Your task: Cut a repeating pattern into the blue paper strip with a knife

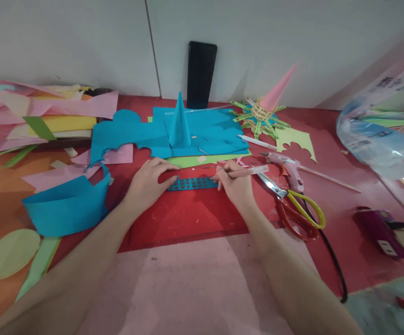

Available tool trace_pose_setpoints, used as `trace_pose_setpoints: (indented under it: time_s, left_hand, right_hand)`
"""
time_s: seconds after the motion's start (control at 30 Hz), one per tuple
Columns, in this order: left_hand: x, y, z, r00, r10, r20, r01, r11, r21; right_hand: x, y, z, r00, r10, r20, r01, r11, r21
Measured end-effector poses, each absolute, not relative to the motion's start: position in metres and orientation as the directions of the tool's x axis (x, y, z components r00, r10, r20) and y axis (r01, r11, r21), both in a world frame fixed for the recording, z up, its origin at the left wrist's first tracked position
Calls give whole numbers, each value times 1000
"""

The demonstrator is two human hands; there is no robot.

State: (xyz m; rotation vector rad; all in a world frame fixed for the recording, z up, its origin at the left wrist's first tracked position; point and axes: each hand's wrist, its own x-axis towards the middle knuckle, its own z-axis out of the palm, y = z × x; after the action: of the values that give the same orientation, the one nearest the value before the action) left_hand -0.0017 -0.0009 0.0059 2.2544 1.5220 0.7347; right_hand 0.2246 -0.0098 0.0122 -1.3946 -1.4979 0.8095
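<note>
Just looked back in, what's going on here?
A person's right hand holds a pen at the right end of a narrow blue strip with rows of dark marks. The left hand rests at its left end. A blue paper cone stands just beyond, and scissors and a glue gun lie to the right.

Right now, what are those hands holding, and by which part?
The right hand holds a pen near its writing end; the left hand touches the blue strip's left end.

There are two hands (149, 181), two pens (248, 171), one strip (193, 183), two cones (180, 125), one glue gun (288, 168) and one phone (202, 74).
</note>
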Motion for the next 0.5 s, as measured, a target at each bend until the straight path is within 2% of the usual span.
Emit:
trace_pose_setpoints:
  time_s: [0.5]
  left_hand:
    - [-2,-1,6,303,925,228,761,-379,527]
  right_hand:
    - [226,-10,14,62,984,169,345,138,-929]
